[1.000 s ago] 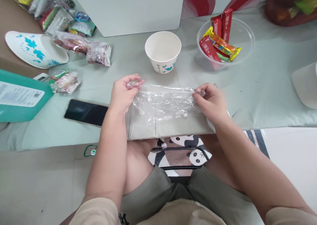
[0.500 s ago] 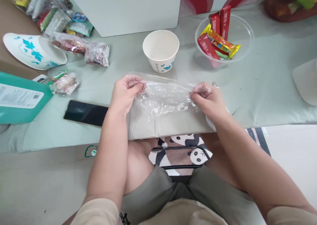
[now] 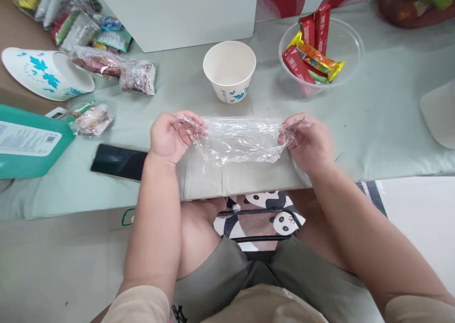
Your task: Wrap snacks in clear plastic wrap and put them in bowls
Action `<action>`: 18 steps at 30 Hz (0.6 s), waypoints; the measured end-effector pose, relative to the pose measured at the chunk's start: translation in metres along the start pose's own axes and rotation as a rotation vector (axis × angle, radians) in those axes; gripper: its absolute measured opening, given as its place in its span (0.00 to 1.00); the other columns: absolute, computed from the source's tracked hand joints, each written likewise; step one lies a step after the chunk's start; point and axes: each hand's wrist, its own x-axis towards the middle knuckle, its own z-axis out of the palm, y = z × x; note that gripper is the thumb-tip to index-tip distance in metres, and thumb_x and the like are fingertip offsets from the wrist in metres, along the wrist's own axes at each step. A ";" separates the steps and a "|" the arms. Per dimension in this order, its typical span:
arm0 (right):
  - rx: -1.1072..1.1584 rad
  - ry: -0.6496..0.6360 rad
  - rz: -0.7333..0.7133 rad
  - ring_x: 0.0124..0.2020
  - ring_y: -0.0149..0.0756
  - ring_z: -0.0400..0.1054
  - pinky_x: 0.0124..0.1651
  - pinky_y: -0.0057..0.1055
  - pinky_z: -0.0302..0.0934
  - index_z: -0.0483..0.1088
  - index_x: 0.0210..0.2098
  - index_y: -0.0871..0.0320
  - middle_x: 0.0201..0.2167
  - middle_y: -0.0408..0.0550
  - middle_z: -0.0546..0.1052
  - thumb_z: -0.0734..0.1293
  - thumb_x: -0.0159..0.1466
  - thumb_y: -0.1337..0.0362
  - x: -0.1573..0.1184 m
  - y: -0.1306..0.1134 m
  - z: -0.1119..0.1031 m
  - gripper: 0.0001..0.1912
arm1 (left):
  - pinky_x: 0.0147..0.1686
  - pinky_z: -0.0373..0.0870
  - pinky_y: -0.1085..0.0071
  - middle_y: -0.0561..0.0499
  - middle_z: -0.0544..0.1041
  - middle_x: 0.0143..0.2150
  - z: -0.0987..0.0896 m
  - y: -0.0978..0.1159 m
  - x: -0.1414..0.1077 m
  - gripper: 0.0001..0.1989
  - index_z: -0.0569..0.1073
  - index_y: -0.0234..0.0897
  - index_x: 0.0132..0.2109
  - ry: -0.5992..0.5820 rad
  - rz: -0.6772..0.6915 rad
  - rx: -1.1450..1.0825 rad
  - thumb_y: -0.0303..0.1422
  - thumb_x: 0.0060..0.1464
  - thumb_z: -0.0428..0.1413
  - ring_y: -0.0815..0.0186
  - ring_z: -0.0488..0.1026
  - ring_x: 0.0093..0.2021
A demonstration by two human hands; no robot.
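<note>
A clear plastic bag (image 3: 243, 140) is stretched between my two hands above the table's front edge. My left hand (image 3: 172, 136) grips its left end, with the film over the fingers. Its right end is held by my right hand (image 3: 307, 140), slightly blurred, the film lying over the fingertips. Just beyond the bag stands an upright white paper cup (image 3: 229, 67) with a blue leaf print; no contents show in it. A clear round bowl (image 3: 350, 53) at the back right holds several wrapped snacks (image 3: 316, 60).
A black phone (image 3: 119, 161) lies left of my left arm. Further left are a green jug (image 3: 28, 157), a tipped paper cup (image 3: 46, 74) and wrapped snacks (image 3: 138, 76). Behind stands a white box (image 3: 188, 10); a white container (image 3: 441, 114) is at the right edge.
My hands have moved slightly apart and turned, with the bag's upper edge now pulled straighter between them. The fingers sit further under the film.
</note>
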 end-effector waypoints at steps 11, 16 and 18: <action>-0.437 0.053 0.030 0.24 0.30 0.63 0.29 0.30 0.57 0.69 0.41 0.52 0.26 0.38 0.71 0.75 0.55 0.66 -0.002 -0.002 -0.002 0.17 | 0.33 0.76 0.77 0.56 0.77 0.30 0.006 -0.012 0.003 0.14 0.71 0.39 0.36 0.102 0.122 0.177 0.17 0.46 0.61 0.70 0.80 0.31; -0.297 -0.012 0.076 0.27 0.33 0.71 0.31 0.32 0.67 0.65 0.35 0.51 0.26 0.40 0.74 0.72 0.60 0.59 -0.002 0.002 -0.002 0.11 | 0.25 0.75 0.76 0.56 0.79 0.29 0.005 -0.003 -0.003 0.11 0.67 0.42 0.38 0.040 -0.123 0.174 0.25 0.52 0.60 0.68 0.80 0.25; -0.228 -0.016 0.072 0.25 0.33 0.71 0.30 0.32 0.68 0.66 0.39 0.50 0.25 0.38 0.73 0.72 0.62 0.58 -0.002 0.005 -0.002 0.11 | 0.23 0.73 0.78 0.57 0.78 0.25 0.005 0.001 -0.005 0.09 0.68 0.42 0.38 0.023 -0.135 0.147 0.25 0.53 0.59 0.69 0.78 0.23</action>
